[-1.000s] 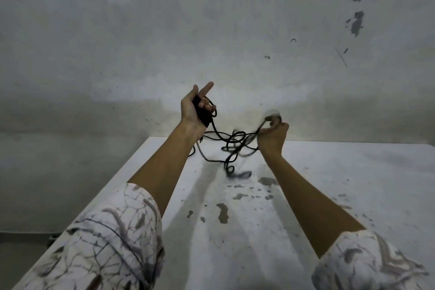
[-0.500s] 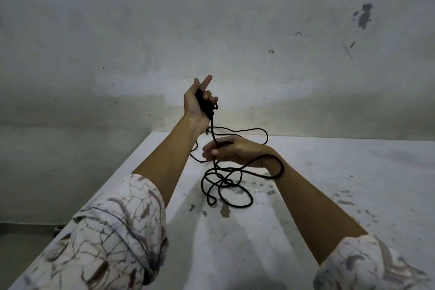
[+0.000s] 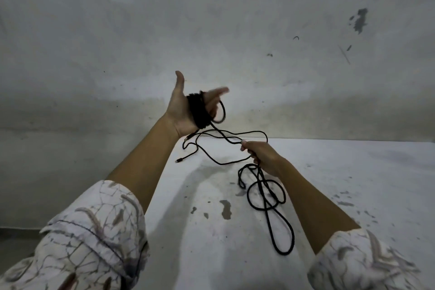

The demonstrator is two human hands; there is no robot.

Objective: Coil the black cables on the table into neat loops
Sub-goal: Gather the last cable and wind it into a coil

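Left hand [image 3: 188, 106] opened; matte black cable [image 3: 199, 110] wraps it.

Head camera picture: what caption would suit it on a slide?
Left hand wrapped in black cable coils; right hand feeds slack above the table.

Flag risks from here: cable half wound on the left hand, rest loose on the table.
1. The left hand is spread open, so the wound coil might slip off the palm.
2. The slack on the table crosses itself in loops; pulling with the right hand could tighten a knot.
3. The free plug end dangles and may snag the slack.
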